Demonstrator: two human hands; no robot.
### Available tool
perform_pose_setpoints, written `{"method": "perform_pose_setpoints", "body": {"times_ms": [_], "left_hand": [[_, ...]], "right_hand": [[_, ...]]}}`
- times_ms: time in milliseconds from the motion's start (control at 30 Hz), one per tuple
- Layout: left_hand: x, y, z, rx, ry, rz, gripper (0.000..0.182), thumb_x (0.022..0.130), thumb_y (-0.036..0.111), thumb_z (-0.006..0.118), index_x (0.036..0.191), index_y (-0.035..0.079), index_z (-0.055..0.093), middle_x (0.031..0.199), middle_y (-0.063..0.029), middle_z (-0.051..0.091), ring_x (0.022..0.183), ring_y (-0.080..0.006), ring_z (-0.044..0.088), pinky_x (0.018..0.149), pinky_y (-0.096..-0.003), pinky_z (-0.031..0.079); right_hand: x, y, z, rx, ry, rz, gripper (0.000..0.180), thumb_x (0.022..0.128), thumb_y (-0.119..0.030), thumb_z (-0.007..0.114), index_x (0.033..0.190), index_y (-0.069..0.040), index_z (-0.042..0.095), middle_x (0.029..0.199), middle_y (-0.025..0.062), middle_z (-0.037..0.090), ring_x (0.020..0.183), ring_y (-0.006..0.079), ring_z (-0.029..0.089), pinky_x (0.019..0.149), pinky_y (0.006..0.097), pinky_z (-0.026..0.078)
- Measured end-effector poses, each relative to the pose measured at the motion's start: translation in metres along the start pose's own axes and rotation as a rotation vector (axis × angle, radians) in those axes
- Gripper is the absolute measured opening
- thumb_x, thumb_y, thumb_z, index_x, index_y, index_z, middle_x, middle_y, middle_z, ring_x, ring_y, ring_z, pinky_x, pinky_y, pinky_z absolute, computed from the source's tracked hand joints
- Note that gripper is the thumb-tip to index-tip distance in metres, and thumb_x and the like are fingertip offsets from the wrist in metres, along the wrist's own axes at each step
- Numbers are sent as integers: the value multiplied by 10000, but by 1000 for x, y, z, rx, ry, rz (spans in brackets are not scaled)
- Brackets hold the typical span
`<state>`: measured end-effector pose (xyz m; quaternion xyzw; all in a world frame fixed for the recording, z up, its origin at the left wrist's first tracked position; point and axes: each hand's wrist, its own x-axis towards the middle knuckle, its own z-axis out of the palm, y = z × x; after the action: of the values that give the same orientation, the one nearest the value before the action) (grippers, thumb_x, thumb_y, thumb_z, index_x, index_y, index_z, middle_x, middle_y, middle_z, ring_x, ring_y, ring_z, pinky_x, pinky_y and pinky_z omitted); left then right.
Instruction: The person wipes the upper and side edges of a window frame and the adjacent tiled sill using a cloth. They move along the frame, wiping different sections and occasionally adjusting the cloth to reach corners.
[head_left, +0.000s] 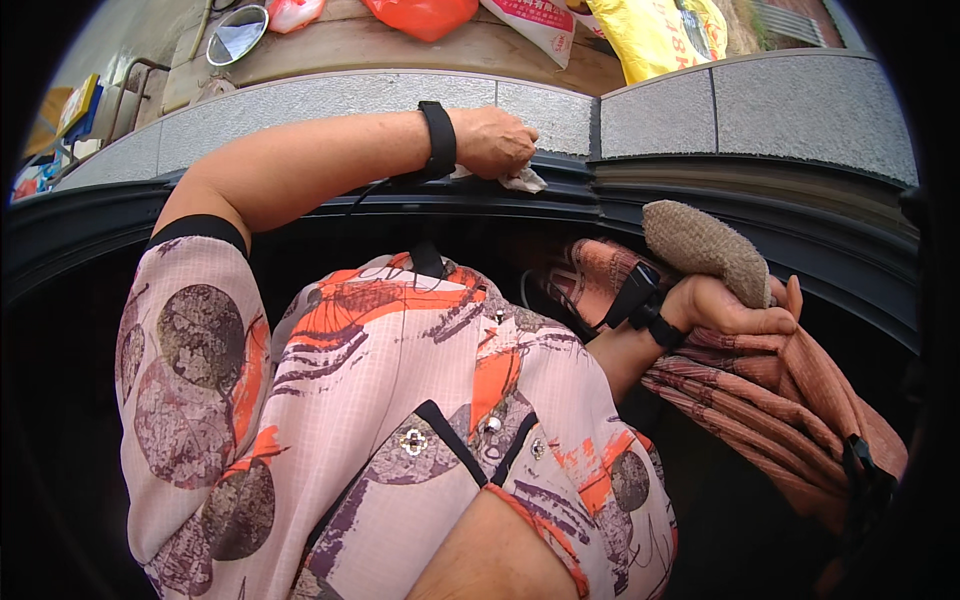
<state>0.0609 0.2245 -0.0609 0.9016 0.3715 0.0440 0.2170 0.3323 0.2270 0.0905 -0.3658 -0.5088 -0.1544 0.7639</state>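
Note:
My left hand (495, 142) reaches across to a black metal window frame (559, 196), its fingers closed around a crumpled white cloth or tissue (525, 180). That cloth touches the frame beside the grey stone sill (420, 91). To the right, my right hand (739, 304) grips a brown, coarse-textured pad (701, 240); some of its fingers are hidden behind the pad. The hand rests against a gathered, peach-coloured striped curtain (757, 382), and I cannot tell whether it also holds the fabric. Black straps circle both wrists.
Beyond the sill lie wooden boards (322, 52) with a metal bowl (237, 36), red plastic bags (420, 16), a white printed sack (536, 26) and a yellow sack (652, 37). A bent metal tube (127, 94) stands at far left. A black cable hangs near the left wrist.

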Motion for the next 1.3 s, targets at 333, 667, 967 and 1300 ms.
{"method": "perform_pose_setpoints", "body": {"times_ms": [333,667,967,1300], "left_hand": [[-39,3,-6,8,46,8,110,844,76,695,910,117,773,1039,-139,618,959,-333,672,804,-447,562],[-146,21,9,-96,137,-241,139,789,39,708,908,91,759,951,-120,635,950,-335,670,784,-446,540],[-70,37,37,132,196,-257,151,842,92,662,966,103,747,974,-130,622,969,-327,674,800,-462,548],[-144,56,21,162,-2,-489,136,845,56,682,951,8,752,943,-146,651,898,-322,666,781,-462,530]], "right_hand": [[2,7,-3,37,-33,61,585,1141,-464,340,1012,-4,677,826,16,512,762,137,485,683,275,410],[3,9,-7,23,15,60,587,1128,-475,360,977,-12,688,807,15,505,743,146,482,674,283,404],[1,8,-6,47,10,39,593,1134,-467,352,974,-5,687,810,10,505,744,139,479,675,278,403],[2,3,-8,1,9,22,605,1146,-461,336,983,1,692,790,-2,492,725,132,467,671,270,395]]}}
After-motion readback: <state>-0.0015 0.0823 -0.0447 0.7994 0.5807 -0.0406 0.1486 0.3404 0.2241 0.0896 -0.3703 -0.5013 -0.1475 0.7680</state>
